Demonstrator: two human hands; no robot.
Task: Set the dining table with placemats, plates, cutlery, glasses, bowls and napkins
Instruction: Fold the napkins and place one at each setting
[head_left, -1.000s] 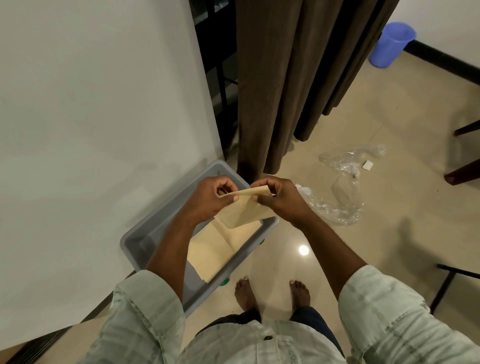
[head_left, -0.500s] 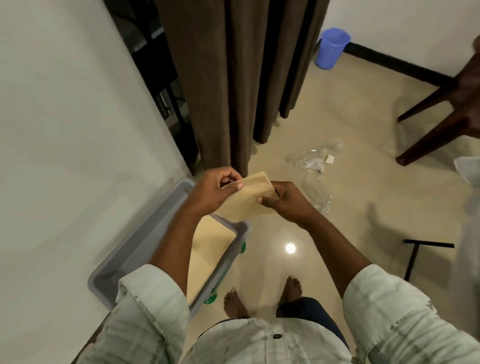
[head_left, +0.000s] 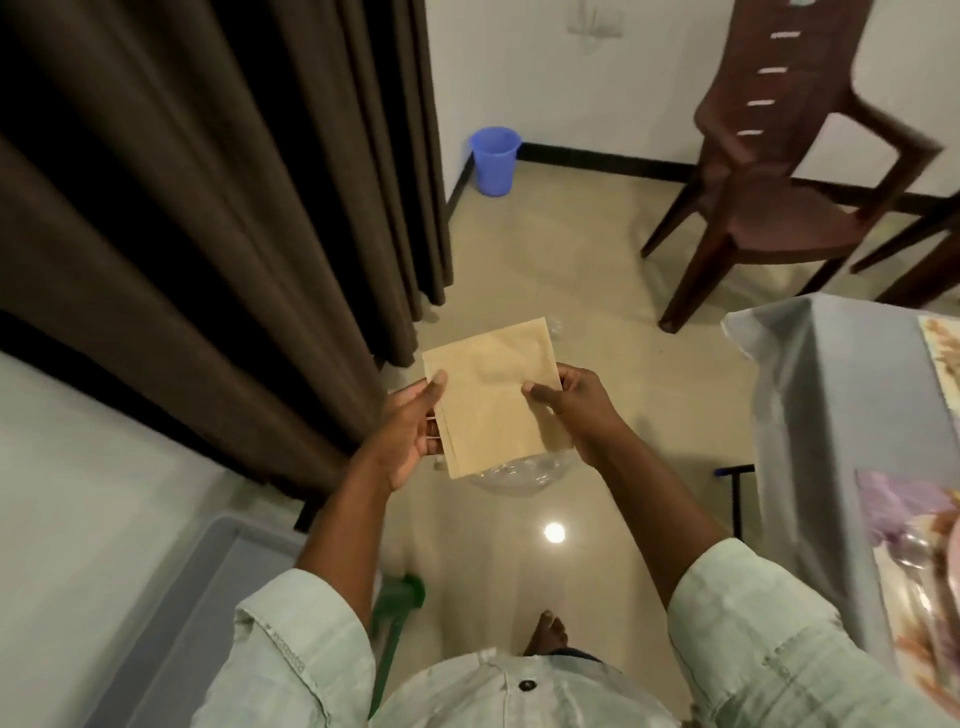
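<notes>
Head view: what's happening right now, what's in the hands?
A person stands holding a folded tan paper napkin flat in front of them, the left hand gripping its left edge and the right hand its right edge. A grey bin sits on the floor at lower left. The covered dining table, with patterned placemats, shows at the right; the napkin is not yet on it.

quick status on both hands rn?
Left hand: holding the left edge of the folded tan paper napkin, thumb on top.
Right hand: holding the napkin's right edge, thumb on top.
</notes>
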